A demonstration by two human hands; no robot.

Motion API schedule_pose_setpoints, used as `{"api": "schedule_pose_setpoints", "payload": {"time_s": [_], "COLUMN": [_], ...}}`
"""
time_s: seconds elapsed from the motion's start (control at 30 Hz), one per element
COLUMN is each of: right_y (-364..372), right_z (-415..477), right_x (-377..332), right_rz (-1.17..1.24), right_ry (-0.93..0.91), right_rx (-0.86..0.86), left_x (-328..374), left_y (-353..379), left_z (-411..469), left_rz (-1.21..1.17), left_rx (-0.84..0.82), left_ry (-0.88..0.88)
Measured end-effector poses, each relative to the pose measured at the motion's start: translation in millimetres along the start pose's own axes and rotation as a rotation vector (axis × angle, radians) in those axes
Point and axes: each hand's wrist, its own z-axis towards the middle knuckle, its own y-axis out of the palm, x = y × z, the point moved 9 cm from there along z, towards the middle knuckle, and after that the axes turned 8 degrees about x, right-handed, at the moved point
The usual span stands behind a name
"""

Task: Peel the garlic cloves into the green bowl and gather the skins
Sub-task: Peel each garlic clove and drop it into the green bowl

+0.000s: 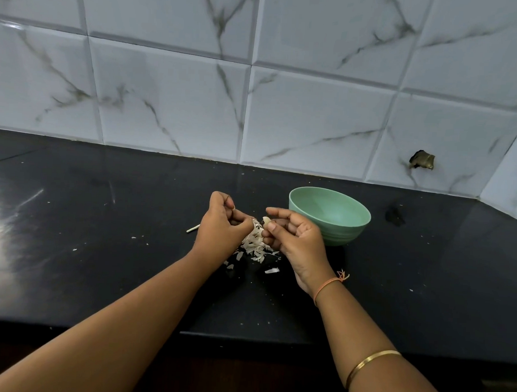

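The right hand's thumb and curled fingertips [275,225] pinch a small pale garlic clove [267,221]. The clove is held just above the counter, between the two hands and left of the bowl. Its long axis seems to run roughly level from side to side, with the narrower end toward the left hand, though it is too small to be sure. The right hand [296,241] is turned palm up, its index finger reaching out over the clove.

Across from it, the left hand [224,224] has its fingers curled in, and the thumb tip meets a fingertip right beside the clove. Whether they nip a scrap of skin cannot be told.

Under and between the hands lies a loose heap of papery skins [255,247]. A few stray flakes lie on the near side, among them one larger white piece [272,270].

The green bowl [353,225] stands upright on the counter just behind the right hand. Only its far inner wall shows.

A thin pale stick [193,228] lies left of the left hand, slanting up to the right.

An orange thread [327,286] circles the right wrist, and a gold bangle [371,365] sits farther down that forearm.

All of it rests on a black countertop [102,263] flecked with crumbs, backed by a wall of veined white tiles [166,104]. One tile on the right has a chipped hole [422,162].
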Motion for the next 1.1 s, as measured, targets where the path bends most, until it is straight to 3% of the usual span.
{"api": "schedule_pose_setpoints", "payload": {"time_s": [0.3, 0.5, 1.1], "right_y": [-5, -8, 0], "right_z": [-1, 0, -3], "right_x": [1, -1, 0], "right_rz": [0.08, 0.002, -0.07], "right_ry": [0.063, 0.027, 0.001], "right_rx": [0.051, 0.076, 0.012], "left_x": [8, 7, -2], "left_y": [8, 9, 13], "left_z": [-4, -4, -2], "left_rz": [-0.061, -0.057, -0.077], "left_rx": [-0.094, -0.108, -0.155], "left_ry": [0.055, 0.055, -0.008]}}
